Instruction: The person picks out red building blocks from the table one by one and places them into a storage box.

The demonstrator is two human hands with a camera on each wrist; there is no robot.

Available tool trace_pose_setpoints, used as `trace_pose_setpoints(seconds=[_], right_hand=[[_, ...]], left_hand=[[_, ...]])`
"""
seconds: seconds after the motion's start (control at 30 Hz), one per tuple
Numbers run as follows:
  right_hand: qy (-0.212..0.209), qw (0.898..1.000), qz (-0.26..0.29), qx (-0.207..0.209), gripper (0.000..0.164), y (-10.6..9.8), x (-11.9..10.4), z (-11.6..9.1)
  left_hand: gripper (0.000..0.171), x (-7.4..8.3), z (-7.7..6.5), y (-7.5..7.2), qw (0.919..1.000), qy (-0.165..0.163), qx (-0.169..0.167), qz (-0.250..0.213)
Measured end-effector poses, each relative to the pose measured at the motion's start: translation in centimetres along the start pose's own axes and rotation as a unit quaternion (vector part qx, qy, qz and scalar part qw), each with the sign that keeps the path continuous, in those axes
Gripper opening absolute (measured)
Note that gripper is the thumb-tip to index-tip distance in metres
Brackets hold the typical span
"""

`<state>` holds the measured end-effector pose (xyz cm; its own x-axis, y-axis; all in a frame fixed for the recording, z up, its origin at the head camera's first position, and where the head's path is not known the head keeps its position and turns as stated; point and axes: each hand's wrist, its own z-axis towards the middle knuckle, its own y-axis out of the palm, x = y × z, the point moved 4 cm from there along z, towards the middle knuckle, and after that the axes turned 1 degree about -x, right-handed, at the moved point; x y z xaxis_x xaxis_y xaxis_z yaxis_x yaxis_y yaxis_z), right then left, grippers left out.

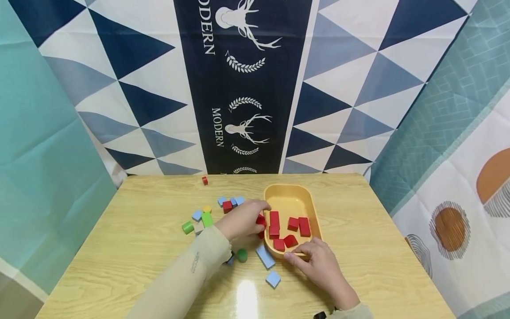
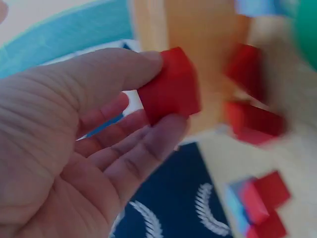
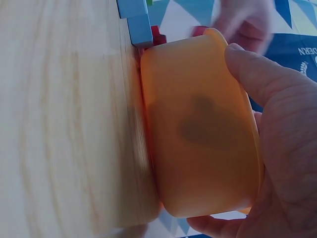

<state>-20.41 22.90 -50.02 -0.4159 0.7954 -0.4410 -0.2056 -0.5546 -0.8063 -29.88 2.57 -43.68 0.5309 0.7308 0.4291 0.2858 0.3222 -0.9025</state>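
Observation:
Thumb and fingers of my left hand (image 1: pixel 247 217) pinch a red block (image 2: pixel 173 91), held up by the left wall of an orange-yellow plastic bin (image 1: pixel 290 201). My right hand (image 1: pixel 320 266) grips the bin's near right rim; in the right wrist view its thumb lies over the rim and fingers reach round the side. Several red blocks (image 1: pixel 304 227) lie on the bin floor. More red blocks (image 2: pixel 255 121) sit on the table just outside the bin, partly covered by my left hand in the head view.
Left of the bin are a green cylinder (image 1: pixel 188 227), a light green block (image 1: pixel 206 219), a yellow piece (image 1: pixel 207 208) and a red block (image 1: pixel 227 207) among blue ones. Nearer lie a dark green piece (image 1: pixel 241 255) and blue blocks (image 1: pixel 273 279). A small red block (image 1: pixel 205 180) sits far back.

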Motion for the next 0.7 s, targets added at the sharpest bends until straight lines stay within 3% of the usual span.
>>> trace_pose_setpoints(seconds=[0.1, 0.23, 0.47, 0.57, 0.7], right_hand=[[-0.008, 1.000, -0.001, 0.002, 0.024, -0.3, -0.1, 0.1], [-0.022, 1.000, 0.000, 0.004, 0.022, -0.3, -0.3, 0.2], [-0.016, 1.000, 0.000, -0.004, 0.025, 0.1, -0.3, 0.3], [-0.013, 1.000, -0.001, -0.004, 0.025, -0.1, -0.3, 0.3], [-0.016, 1.000, -0.001, 0.002, 0.023, -0.3, -0.3, 0.2]], left_hand=[[0.042, 2.1, 1.1, -0.6, 0.9993, 0.036, 0.009, -0.006], [0.040, 3.7, 2.4, 0.0, 0.9969, 0.069, 0.037, -0.010], [0.063, 3.8, 3.0, 0.8, 0.9873, 0.068, 0.117, -0.083], [0.067, 3.6, 3.1, 0.7, 0.9840, 0.066, 0.132, -0.100], [0.068, 3.3, 3.2, 1.0, 0.9837, 0.055, 0.126, -0.116]])
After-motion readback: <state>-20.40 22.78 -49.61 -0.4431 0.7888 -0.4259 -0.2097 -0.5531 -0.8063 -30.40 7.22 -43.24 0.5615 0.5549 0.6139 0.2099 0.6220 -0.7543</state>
